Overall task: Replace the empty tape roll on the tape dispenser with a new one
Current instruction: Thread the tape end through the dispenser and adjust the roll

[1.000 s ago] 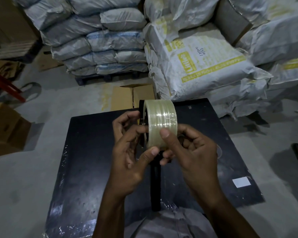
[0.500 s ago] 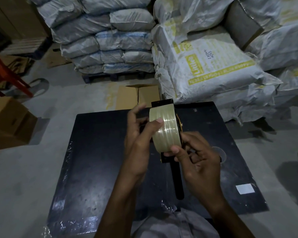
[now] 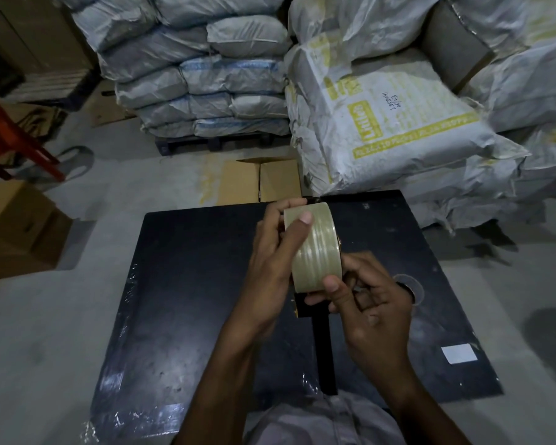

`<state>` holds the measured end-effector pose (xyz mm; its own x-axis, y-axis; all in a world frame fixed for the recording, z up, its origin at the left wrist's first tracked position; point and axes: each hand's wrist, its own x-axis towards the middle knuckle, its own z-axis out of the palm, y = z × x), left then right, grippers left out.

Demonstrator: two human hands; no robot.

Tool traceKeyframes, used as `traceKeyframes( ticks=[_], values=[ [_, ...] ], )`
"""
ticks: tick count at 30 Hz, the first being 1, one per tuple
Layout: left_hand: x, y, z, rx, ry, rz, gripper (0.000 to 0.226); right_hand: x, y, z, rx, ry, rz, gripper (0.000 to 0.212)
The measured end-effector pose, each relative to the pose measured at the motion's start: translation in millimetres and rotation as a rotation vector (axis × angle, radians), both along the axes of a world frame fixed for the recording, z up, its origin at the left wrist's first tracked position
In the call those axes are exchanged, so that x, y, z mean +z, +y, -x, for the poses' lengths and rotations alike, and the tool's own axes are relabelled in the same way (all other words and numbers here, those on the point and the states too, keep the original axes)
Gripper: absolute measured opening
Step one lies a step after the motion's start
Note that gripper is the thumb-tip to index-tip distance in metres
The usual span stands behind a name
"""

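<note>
Head view, from the left: a red frame (image 3: 16,146) stands on the concrete floor above a brown cardboard box (image 3: 16,229). Next to it, grey sacks (image 3: 206,85) are stacked on a dark pallet. In front of them lies the black surface (image 3: 190,300), wrapped in shiny film, with a flattened carton (image 3: 260,181) just beyond its far edge. Above the middle of the surface the left hand (image 3: 270,271) grasps the tape roll (image 3: 315,248). Its fingers are curled round the roll's left side and its thumb is laid on the top of the clear, yellowish outer face. The roll stands on edge on the tape dispenser (image 3: 326,348), whose black handle runs down from under the roll toward the person's grey garment (image 3: 328,422). A dark tip of the dispenser's frame shows just above the roll. Whether the roll is fully seated on the hub cannot be told. The right hand (image 3: 376,313) pinches the roll's lower end, with the thumb pressed on the face and the other fingers curled tight at the roll's right side, against the dispenser. Farther right the surface shows a round mark (image 3: 411,287) and a white label (image 3: 458,353). Behind it, large white sacks with yellow print (image 3: 398,123) are piled.
</note>
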<state>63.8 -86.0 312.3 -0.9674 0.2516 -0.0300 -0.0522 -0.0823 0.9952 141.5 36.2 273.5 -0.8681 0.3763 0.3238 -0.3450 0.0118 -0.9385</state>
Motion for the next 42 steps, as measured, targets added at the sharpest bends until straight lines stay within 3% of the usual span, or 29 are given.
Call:
traceKeyframes(
  ticks=[4, 11, 19, 24, 33, 42],
  values=[
    [-4, -8, -1, -0.072, 0.022, -0.018, 0.06, -2, -3, 0, 0.003, -0.019, 0.043, 0.015],
    [-11, -14, -2, -0.123, 0.015, -0.085, 0.065, 5, -2, 2, -0.004, -0.061, 0.113, 0.024],
    [-12, -8, -1, -0.046, -0.018, -0.219, 0.044, -8, 1, 6, -0.011, -0.003, -0.058, 0.021],
    [-11, -8, -4, -0.06, 0.002, -0.29, 0.054, -14, 2, 4, -0.029, 0.021, -0.122, 0.025],
    [-2, 1, -13, -0.013, -0.008, -0.47, 0.053, -10, -1, 3, -0.09, 0.097, -0.333, 0.02],
    [-3, 2, -14, -0.027, 0.019, -0.491, 0.059, -17, -1, 3, -0.079, 0.097, -0.304, 0.023]
  ],
)
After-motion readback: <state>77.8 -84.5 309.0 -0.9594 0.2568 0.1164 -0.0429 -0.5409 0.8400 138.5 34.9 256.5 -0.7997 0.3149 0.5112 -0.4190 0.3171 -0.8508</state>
